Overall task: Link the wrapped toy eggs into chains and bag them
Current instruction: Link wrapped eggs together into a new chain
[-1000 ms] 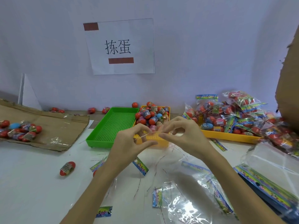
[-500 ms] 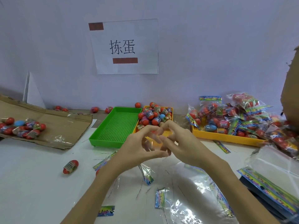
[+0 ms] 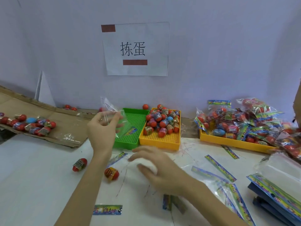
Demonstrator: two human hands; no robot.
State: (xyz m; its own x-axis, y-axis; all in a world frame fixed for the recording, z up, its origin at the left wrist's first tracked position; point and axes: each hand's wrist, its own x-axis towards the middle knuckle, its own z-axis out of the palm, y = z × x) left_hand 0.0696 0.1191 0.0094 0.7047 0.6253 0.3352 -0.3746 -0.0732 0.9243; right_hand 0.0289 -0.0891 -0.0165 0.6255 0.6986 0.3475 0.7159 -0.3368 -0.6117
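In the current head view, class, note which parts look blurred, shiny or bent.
Head view: the right hand is smeared by motion blur; the left hand is sharper, holding a clear bag that glints; the cardboard edge bows from wide-angle distortion; lighting is soft, shadows faint.

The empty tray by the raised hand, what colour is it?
Bright green tray, head view.

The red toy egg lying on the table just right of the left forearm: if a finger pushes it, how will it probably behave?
The red toy egg will probably roll, since its body is rounded and it lies on its side on the flat white table. It may curve rather than go straight, as one end looks narrower. Its glossy wrap suggests a slippery surface for fingers.
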